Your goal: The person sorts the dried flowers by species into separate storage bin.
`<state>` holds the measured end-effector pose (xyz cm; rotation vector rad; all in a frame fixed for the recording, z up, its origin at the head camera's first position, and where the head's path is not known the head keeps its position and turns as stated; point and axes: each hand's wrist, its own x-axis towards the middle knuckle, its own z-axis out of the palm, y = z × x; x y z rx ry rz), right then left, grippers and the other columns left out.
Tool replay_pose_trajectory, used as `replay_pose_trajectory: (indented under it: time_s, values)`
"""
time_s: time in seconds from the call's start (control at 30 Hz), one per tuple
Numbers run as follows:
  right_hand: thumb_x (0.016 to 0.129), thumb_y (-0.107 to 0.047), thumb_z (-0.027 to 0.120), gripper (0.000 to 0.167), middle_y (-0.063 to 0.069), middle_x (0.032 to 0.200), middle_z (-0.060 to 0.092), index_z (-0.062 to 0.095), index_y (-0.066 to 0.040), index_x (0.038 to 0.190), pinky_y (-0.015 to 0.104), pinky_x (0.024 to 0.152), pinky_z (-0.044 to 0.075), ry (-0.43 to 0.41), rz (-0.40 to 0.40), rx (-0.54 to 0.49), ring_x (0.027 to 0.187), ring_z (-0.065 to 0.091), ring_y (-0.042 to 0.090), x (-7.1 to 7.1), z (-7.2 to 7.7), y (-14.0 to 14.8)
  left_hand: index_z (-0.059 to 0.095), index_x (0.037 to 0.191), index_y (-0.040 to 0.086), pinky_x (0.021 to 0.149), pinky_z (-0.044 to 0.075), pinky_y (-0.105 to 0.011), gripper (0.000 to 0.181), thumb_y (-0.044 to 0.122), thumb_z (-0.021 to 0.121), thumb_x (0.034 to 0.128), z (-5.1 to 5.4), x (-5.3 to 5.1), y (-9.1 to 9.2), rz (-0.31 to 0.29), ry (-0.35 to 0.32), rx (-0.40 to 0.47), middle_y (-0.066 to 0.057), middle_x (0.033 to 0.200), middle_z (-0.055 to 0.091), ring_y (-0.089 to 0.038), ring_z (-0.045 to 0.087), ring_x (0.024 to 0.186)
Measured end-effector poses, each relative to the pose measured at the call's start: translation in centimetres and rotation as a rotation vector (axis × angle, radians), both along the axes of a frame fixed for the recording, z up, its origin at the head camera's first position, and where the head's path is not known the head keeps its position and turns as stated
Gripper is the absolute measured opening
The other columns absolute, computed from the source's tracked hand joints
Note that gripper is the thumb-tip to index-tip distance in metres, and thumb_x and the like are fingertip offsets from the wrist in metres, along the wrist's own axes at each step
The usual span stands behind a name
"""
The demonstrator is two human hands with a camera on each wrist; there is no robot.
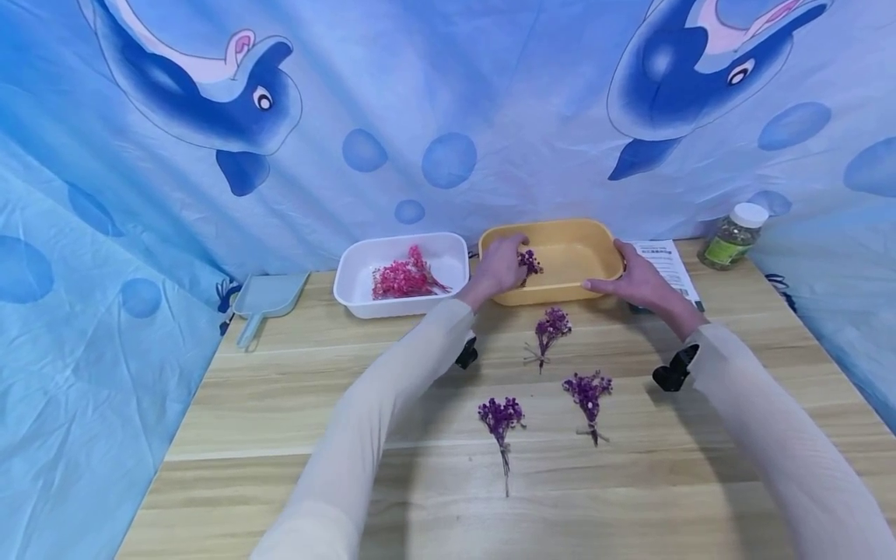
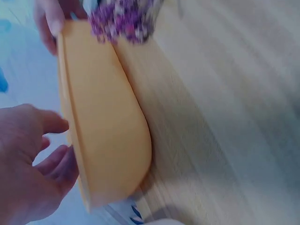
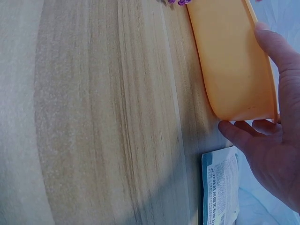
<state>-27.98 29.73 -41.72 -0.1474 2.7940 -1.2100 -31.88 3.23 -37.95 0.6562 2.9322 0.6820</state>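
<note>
My left hand (image 1: 500, 264) reaches over the left part of a yellow plastic basin (image 1: 591, 299). A bunch of purple dried flowers (image 1: 530, 263) shows inside the basin, right beside that hand. In the left wrist view, the basin's rim hides the fingertips, so whether they pinch the stems cannot be told. My right hand (image 1: 633, 276) grips the basin's right end, thumb over the front rim and fingers around the corner. Three purple bunches lie on the table in front: an upper one (image 1: 553, 327), a right one (image 1: 588, 395) and a left one (image 1: 502, 420).
Left of the basin stands a white basin (image 1: 343, 292) with pink dried flowers (image 1: 402, 278). A light blue dustpan (image 1: 271, 297) lies farther left. Behind the right hand are a printed packet (image 1: 668, 268) and a white-lidded jar (image 1: 731, 237). A blue dolphin curtain (image 1: 532, 155) hangs behind the table.
</note>
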Motion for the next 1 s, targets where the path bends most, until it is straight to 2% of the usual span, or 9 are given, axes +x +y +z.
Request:
replay_pose_trajectory:
  time_s: [0.1, 0.2, 0.33, 0.4, 0.5, 0.57, 0.67, 0.87, 1.0]
  values:
    - [0.083, -0.049, 0.08, 0.124, 0.038, 0.156, 0.015, -0.004, 0.005, 0.156, 0.06, 0.113, 0.027, 0.002, 0.002, 0.005, 0.138, 0.029, 0.053, -0.1, 0.3, -0.2, 0.056, 0.136, 0.007, 0.068, 0.051, -0.023, 0.047, 0.009, 0.069, 0.0905, 0.6, 1.7, -0.6, -0.035, 0.094, 0.078, -0.005, 0.104, 0.064, -0.015, 0.058, 0.083]
    - [0.082, -0.05, 0.08, 0.125, 0.039, 0.156, 0.015, -0.004, 0.005, 0.156, 0.06, 0.113, 0.027, 0.0, 0.0, 0.007, 0.137, 0.029, 0.054, -0.1, 0.5, -0.2, 0.061, 0.127, 0.005, 0.068, 0.05, -0.02, 0.039, 0.01, 0.072, 0.0894, 0.9, 4.0, -1.3, -0.093, 0.111, 0.172, -0.003, 0.095, 0.066, -0.013, 0.059, 0.08]
    - [0.083, -0.047, 0.08, 0.123, 0.039, 0.156, 0.014, -0.004, 0.006, 0.156, 0.061, 0.113, 0.025, 0.006, -0.002, 0.01, 0.138, 0.028, 0.054, 0.0, 0.5, -0.1, 0.061, 0.126, 0.003, 0.069, 0.052, -0.02, 0.04, 0.011, 0.075, 0.0893, 0.2, 6.8, -1.8, -0.149, -0.013, 0.258, -0.006, 0.099, 0.068, -0.014, 0.063, 0.08]
    - [0.084, -0.047, 0.079, 0.122, 0.038, 0.156, 0.014, -0.004, 0.005, 0.156, 0.061, 0.114, 0.025, 0.007, 0.001, 0.009, 0.138, 0.027, 0.054, 0.1, 0.5, -0.1, 0.06, 0.13, 0.004, 0.072, 0.053, -0.021, 0.046, 0.014, 0.077, 0.0885, -0.6, 7.9, -1.9, -0.138, -0.082, 0.249, -0.007, 0.106, 0.068, -0.015, 0.064, 0.085]
    - [0.084, -0.046, 0.079, 0.122, 0.038, 0.156, 0.014, -0.005, 0.005, 0.156, 0.061, 0.114, 0.024, 0.003, 0.007, 0.002, 0.139, 0.026, 0.054, 0.3, 0.3, -0.1, 0.057, 0.136, 0.008, 0.081, 0.053, -0.025, 0.055, 0.02, 0.079, 0.0872, -1.9, 9.1, -1.8, -0.112, -0.132, 0.174, -0.008, 0.117, 0.066, -0.018, 0.063, 0.098]
    - [0.084, -0.046, 0.079, 0.122, 0.038, 0.156, 0.013, -0.005, 0.005, 0.156, 0.061, 0.114, 0.023, -0.003, 0.006, -0.006, 0.14, 0.025, 0.054, 0.3, 0.2, -0.1, 0.054, 0.14, 0.01, 0.086, 0.052, -0.028, 0.062, 0.024, 0.081, 0.0856, -2.5, 9.6, -1.5, -0.096, -0.145, 0.119, -0.007, 0.123, 0.063, -0.018, 0.06, 0.106]
    - [0.084, -0.047, 0.079, 0.123, 0.039, 0.156, 0.012, -0.006, 0.006, 0.156, 0.061, 0.114, 0.024, -0.011, 0.005, -0.011, 0.14, 0.024, 0.054, 0.3, 0.1, 0.0, 0.052, 0.142, 0.011, 0.091, 0.051, -0.031, 0.069, 0.029, 0.082, 0.0832, -3.1, 10.0, -1.0, -0.072, -0.125, 0.057, -0.007, 0.127, 0.059, -0.019, 0.057, 0.111]
    - [0.084, -0.046, 0.079, 0.124, 0.04, 0.156, 0.012, -0.007, 0.006, 0.156, 0.06, 0.113, 0.026, -0.008, 0.006, -0.018, 0.139, 0.026, 0.054, 0.2, 0.0, 0.0, 0.048, 0.147, 0.014, 0.096, 0.05, -0.034, 0.08, 0.04, 0.083, 0.0802, -3.4, 10.0, 0.0, -0.002, -0.124, -0.027, -0.006, 0.135, 0.054, -0.022, 0.056, 0.115]
    - [0.084, -0.046, 0.079, 0.123, 0.04, 0.155, 0.013, -0.006, 0.006, 0.156, 0.061, 0.113, 0.026, -0.007, 0.008, -0.019, 0.139, 0.026, 0.054, 0.2, 0.0, 0.0, 0.045, 0.15, 0.017, 0.094, 0.051, -0.037, 0.086, 0.047, 0.083, 0.0789, -3.5, 10.2, 0.7, 0.018, -0.136, -0.084, -0.006, 0.139, 0.051, -0.024, 0.057, 0.116]
